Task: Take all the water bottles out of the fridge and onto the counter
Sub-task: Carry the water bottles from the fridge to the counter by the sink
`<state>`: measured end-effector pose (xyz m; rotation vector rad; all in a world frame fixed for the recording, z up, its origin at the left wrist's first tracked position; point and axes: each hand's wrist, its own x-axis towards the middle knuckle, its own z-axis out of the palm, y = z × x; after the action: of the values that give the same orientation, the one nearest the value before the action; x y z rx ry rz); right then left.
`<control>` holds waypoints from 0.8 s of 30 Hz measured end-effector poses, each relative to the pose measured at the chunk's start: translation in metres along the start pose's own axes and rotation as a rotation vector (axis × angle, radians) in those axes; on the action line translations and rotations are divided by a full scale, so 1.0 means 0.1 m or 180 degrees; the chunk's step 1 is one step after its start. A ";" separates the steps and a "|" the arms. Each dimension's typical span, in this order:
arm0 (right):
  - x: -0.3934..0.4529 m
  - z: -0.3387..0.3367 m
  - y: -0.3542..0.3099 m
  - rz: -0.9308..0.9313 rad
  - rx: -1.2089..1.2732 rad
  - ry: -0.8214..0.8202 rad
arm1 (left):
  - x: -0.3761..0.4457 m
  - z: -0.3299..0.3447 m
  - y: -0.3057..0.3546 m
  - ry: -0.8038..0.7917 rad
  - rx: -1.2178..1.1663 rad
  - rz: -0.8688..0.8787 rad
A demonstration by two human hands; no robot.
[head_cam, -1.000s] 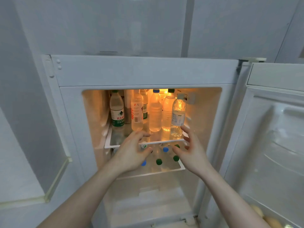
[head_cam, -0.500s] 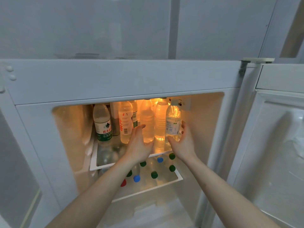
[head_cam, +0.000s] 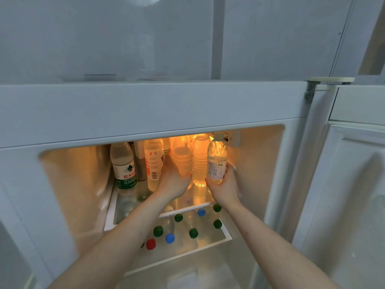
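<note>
The open fridge holds several water bottles upright on its upper glass shelf [head_cam: 183,208]. My left hand [head_cam: 174,181] is curled round a clear ribbed bottle [head_cam: 183,161] in the middle of the shelf. My right hand [head_cam: 226,187] grips the white-labelled bottle [head_cam: 216,163] at the right end. Between the two stands another ribbed bottle [head_cam: 200,161]. A green-labelled bottle [head_cam: 124,165] and a red-printed bottle [head_cam: 153,163] stand to the left. On the lower shelf [head_cam: 226,233], several bottles show only their green, blue and red caps, such as a blue cap [head_cam: 170,238].
The fridge door [head_cam: 343,184] stands open at the right, close to my right forearm. A white control box [head_cam: 228,138] hangs from the fridge ceiling just above the right bottle. The fridge's top panel [head_cam: 145,109] hides the bottle caps on the upper shelf.
Both hands moved deeper onto the upper shelf and closed round bottles: left on the middle ribbed one, right on the white-labelled one. The camera moved closer to the fridge.
</note>
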<state>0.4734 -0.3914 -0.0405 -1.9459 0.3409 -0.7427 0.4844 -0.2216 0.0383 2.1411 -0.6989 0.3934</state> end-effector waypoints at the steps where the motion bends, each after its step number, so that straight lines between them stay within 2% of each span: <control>1: 0.01 0.00 0.02 0.0012 -0.0009 -0.0003 | 0.05 0.04 -0.03 0.0062 0.0033 0.0096; 7: 0.05 0.05 0.10 0.0063 -0.0119 0.0036 | 0.30 0.26 -0.30 0.0172 0.0044 0.0051; 12: 0.08 0.05 0.10 0.0045 -0.0131 -0.0056 | 0.30 0.29 -0.44 0.0263 0.0184 -0.0458; 20: 0.00 0.02 0.08 -0.0004 -0.0168 -0.0058 | 0.02 0.27 -0.46 0.0428 0.0313 -0.0761; 24: -0.10 -0.01 0.02 -0.0032 -0.0174 -0.0080 | -0.16 0.26 -0.51 0.0493 0.0203 -0.0727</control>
<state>0.4659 -0.3877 -0.0455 -2.0080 0.3392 -0.7215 0.5034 -0.2117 -0.0167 2.1938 -0.3539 0.4567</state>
